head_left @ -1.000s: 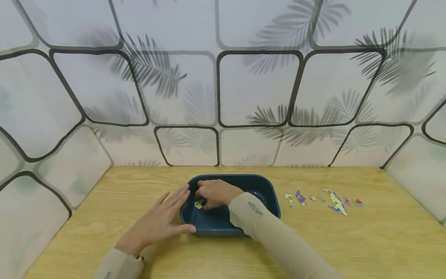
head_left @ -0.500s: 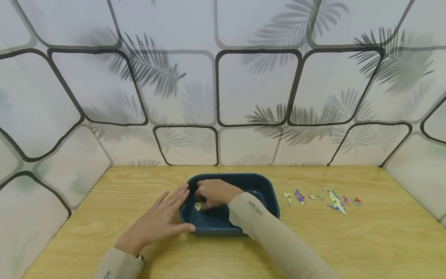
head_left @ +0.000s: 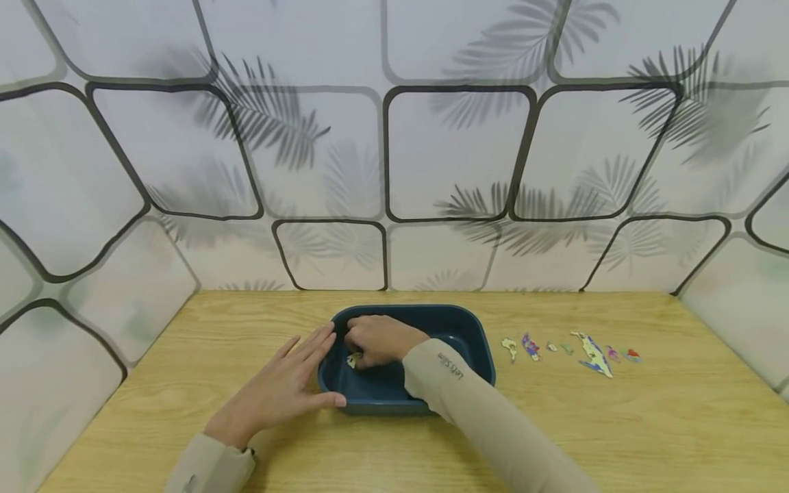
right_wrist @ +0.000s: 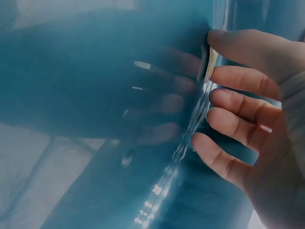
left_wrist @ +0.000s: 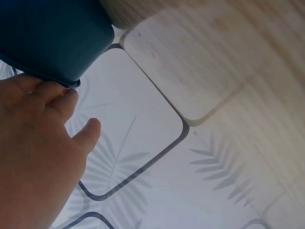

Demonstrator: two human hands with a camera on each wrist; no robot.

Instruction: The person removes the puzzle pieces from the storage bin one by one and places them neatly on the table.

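A dark blue plastic basin (head_left: 425, 408) stands on the table. Inside it, near the left wall, my right hand (head_left: 385, 340) reaches down with curled fingers. Its thumb and index finger pinch a small, flat, pale-yellow cutout piece (head_left: 353, 359), seen nearly edge-on in the right wrist view as a thin pale strip (right_wrist: 211, 64); most of its face is hidden. The other fingers of that hand (right_wrist: 252, 109) are bent close to the basin wall. My left hand (head_left: 283, 383) rests against the basin's left rim, fingers extended and thumb at the front corner.
Right of the basin, several small irregular cutouts lie in a row on the wooden table (head_left: 616, 431), including a long yellow-and-blue one (head_left: 594, 355) and a blue-red one (head_left: 531, 347). A patterned wall (head_left: 444, 253) closes off the back.
The pale piece has tilted and shifted slightly toward my right fingers, showing less of its face. My left hand and the basin have stayed in place.
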